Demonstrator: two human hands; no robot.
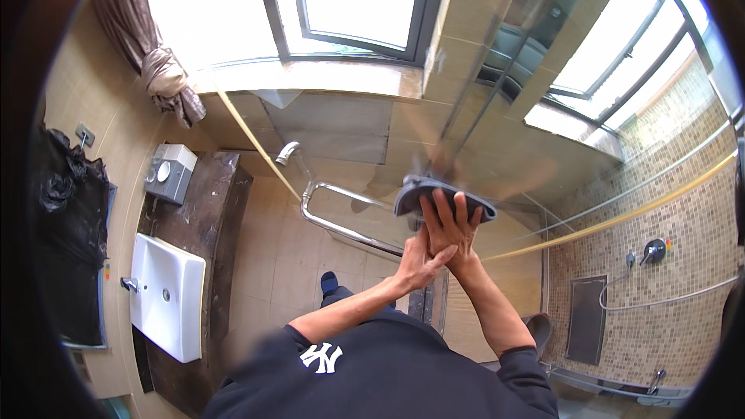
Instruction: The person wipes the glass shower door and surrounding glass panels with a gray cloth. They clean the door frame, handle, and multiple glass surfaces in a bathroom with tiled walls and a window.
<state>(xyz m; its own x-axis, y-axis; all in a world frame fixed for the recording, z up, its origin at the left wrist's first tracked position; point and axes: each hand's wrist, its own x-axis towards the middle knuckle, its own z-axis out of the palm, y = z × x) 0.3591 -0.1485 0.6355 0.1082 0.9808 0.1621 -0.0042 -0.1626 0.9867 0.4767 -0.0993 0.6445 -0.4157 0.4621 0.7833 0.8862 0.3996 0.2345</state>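
Observation:
My right hand point(453, 230) lies with its fingers spread over a folded dark grey cloth point(416, 191), pressing it on a clear glass shower panel point(512, 169). A blurred reflection of the hand and cloth shows in the glass. My left hand point(416, 263) touches the base of my right hand, with one digit across the wrist. Its remaining fingers point up toward the cloth's lower edge and are partly hidden, so its grip is unclear. Left of the cloth, a chrome bar handle point(349, 235) is fixed to the glass.
At left, a white washbasin point(169, 297) sits on a dark stone counter point(218, 227) with a grey tissue box point(171, 171). An open window point(358, 6) and tied curtain point(166, 73) are ahead. The shower mixer point(653, 251) and hose point(669, 304) are on the mosaic wall at right.

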